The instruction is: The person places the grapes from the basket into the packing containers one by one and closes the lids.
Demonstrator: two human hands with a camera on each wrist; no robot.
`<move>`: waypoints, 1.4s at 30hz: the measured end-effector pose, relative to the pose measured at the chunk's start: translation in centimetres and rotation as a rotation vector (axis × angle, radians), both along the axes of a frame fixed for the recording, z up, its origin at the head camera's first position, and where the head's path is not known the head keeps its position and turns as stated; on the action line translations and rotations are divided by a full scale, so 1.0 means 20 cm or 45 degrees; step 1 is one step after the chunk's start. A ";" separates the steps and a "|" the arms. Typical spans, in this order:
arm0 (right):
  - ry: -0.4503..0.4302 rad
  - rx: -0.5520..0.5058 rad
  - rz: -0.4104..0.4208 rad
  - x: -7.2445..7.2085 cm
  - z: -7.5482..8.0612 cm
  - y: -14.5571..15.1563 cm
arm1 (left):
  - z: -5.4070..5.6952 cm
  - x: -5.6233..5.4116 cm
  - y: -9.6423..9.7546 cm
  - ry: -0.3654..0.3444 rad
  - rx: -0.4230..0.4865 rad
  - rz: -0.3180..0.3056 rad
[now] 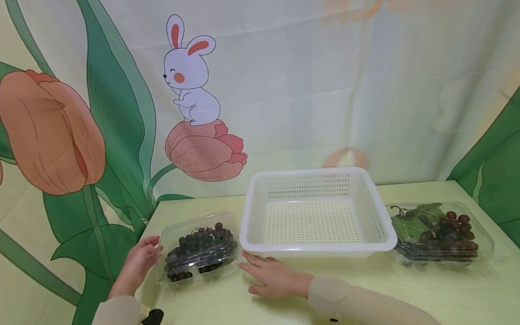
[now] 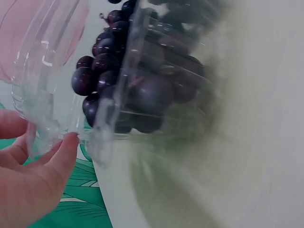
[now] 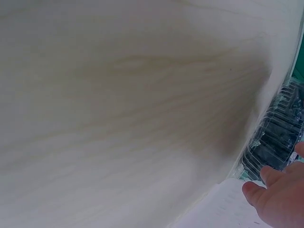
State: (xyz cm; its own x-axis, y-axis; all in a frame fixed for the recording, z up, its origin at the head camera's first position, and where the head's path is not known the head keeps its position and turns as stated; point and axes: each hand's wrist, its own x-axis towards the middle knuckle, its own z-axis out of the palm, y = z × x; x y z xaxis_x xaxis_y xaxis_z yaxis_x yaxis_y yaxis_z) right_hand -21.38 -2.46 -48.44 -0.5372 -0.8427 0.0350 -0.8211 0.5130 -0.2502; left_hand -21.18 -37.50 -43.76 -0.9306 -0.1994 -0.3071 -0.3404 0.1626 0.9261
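At the left of the table a clear plastic clamshell box [image 1: 174,231] holds dark grapes [image 1: 201,241]. My left hand [image 1: 140,262] is at its left side, and in the left wrist view the fingers [image 2: 66,152] pinch the box's clear edge. Purple-black grapes [image 2: 107,61] show through and beside the plastic there. Between this box and a white basket, my right hand [image 1: 274,275] is held with fingers extended and holds nothing. Its fingertips are near the box's right side and the basket's front edge; contact cannot be told.
The white perforated basket [image 1: 317,247] stands in the middle of the pale table [image 1: 219,307]. Right of it is a second clear box [image 1: 483,230] with dark red grapes [image 1: 451,232] and green leaves. A printed curtain [image 1: 284,90] hangs behind.
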 end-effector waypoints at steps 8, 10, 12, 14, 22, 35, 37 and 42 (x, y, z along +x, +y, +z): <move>0.013 -0.036 -0.010 0.00 0.00 0.00 | -0.02 0.02 0.02 0.017 -0.179 -0.016; 0.006 -0.052 -0.010 -0.01 0.00 0.00 | -0.02 0.03 0.02 0.006 -0.200 -0.042; -0.006 -0.067 -0.012 -0.01 -0.01 0.00 | -0.02 0.04 0.02 -0.016 -0.204 -0.074; -0.025 -0.084 -0.018 -0.01 0.00 0.00 | -0.02 0.05 0.01 -0.051 -0.200 -0.109; -0.069 -0.119 -0.032 -0.01 0.00 0.00 | -0.03 0.10 -0.02 -0.163 -0.135 -0.281; -0.108 -0.123 -0.062 -0.01 -0.01 -0.01 | -0.09 0.16 -0.04 -0.174 -0.096 -0.319; -0.115 -0.123 -0.071 -0.01 -0.01 -0.01 | -0.09 0.17 -0.04 -0.189 -0.101 -0.349; -0.136 -0.129 -0.082 -0.01 -0.01 -0.01 | -0.07 0.20 -0.05 -0.223 -0.085 -0.422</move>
State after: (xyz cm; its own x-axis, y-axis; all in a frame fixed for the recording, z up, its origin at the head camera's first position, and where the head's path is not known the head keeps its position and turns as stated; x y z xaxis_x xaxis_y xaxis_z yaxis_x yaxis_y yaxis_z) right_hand -21.49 -2.74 -48.72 -0.5950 -0.8016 0.0579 -0.7534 0.5312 -0.3875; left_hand -17.19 -38.56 -45.25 -0.8824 0.0789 -0.4638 -0.4116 0.3483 0.8422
